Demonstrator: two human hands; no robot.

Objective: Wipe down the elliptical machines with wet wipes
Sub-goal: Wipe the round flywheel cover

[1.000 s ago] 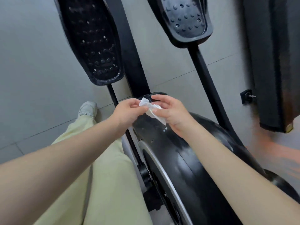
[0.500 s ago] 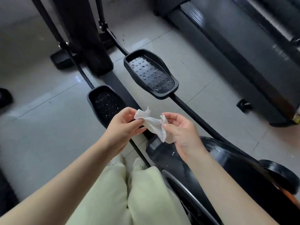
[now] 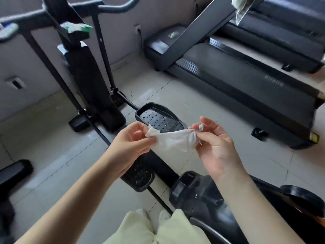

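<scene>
A white wet wipe (image 3: 173,140) is stretched between my two hands above the black elliptical machine. My left hand (image 3: 131,146) pinches its left corner and my right hand (image 3: 213,146) pinches its right, bunched end. One studded black pedal (image 3: 159,119) lies just beyond the wipe; the other pedal (image 3: 139,174) sits lower, partly hidden under my left hand. The glossy flywheel housing (image 3: 198,194) is below my right forearm. The upright column (image 3: 88,73) and handlebars stand at the back left.
A black treadmill (image 3: 237,74) runs along the right, with a second one behind it. A green and white pack (image 3: 77,28) rests on the elliptical's console. Pale tiled floor (image 3: 52,155) surrounds the machine. My light green trouser legs are at the bottom.
The view has swung up from the flywheel housing to the whole machine. My hands have lifted off the housing and pulled apart, spreading the crumpled wipe out between them.
</scene>
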